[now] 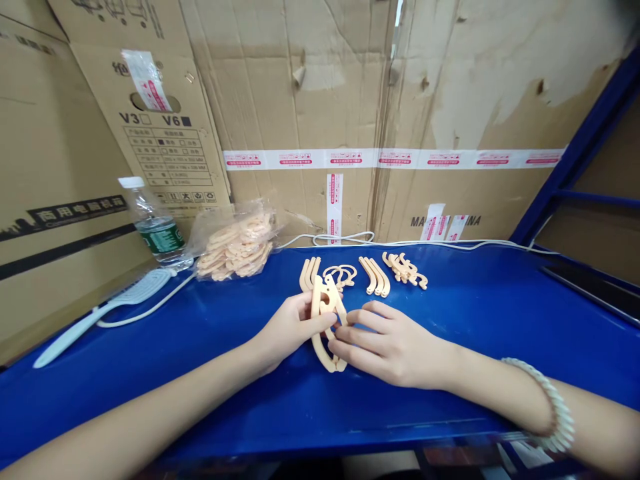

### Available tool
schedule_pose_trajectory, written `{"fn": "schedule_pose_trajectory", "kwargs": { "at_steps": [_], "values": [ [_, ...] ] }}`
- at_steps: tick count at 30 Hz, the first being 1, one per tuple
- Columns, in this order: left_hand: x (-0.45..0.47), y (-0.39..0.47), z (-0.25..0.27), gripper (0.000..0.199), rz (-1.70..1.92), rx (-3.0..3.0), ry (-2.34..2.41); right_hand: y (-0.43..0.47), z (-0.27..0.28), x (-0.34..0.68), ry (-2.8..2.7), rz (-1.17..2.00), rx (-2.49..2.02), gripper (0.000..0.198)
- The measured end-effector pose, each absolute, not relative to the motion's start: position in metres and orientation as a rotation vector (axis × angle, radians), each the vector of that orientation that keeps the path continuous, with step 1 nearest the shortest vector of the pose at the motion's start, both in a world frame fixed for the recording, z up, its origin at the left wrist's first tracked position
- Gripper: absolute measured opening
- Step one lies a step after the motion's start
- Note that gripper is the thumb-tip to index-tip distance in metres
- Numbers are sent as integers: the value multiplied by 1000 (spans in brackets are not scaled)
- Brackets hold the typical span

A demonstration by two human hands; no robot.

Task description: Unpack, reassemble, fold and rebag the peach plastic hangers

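Observation:
A peach-coloured plastic folding hanger (320, 345), its curved arms folded together, is held upright just above the blue table. My left hand (295, 327) grips its left side, thumb across the front and fingers behind. From the right, my right hand (390, 343) closes its fingers on the hanger's other arm; its fingertips partly cover the lower middle. Just behind lie several loose curved arms (310, 272) and some ring-shaped pieces (341, 275). Further right are more curved arms (375, 276) and a small heap of hooks (405, 270).
A clear bag of peach pieces (237, 243) sits at the back left, beside a water bottle (157, 227). A pale hairbrush (110, 310) and white cable (150, 315) lie at left. A dark flat device (595, 293) is at right. Cardboard (310, 100) walls the back.

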State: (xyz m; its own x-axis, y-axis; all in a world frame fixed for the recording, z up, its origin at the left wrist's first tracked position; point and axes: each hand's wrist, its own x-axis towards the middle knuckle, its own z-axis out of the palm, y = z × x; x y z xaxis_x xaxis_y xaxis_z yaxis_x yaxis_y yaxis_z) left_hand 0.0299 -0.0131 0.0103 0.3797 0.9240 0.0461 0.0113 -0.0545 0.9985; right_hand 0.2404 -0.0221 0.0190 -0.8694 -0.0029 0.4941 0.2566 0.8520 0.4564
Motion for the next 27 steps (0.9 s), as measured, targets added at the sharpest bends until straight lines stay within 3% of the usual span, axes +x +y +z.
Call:
{"fn": "schedule_pose_trajectory", "kwargs": {
  "at_steps": [20, 27],
  "values": [
    [29, -14, 13, 28, 947, 1437, 901, -20, 19, 242, -2530, -756, -228, 25],
    [30, -12, 12, 37, 981, 1337, 932, -17, 15, 243, -2502, -848, -303, 21]
  ]
}}
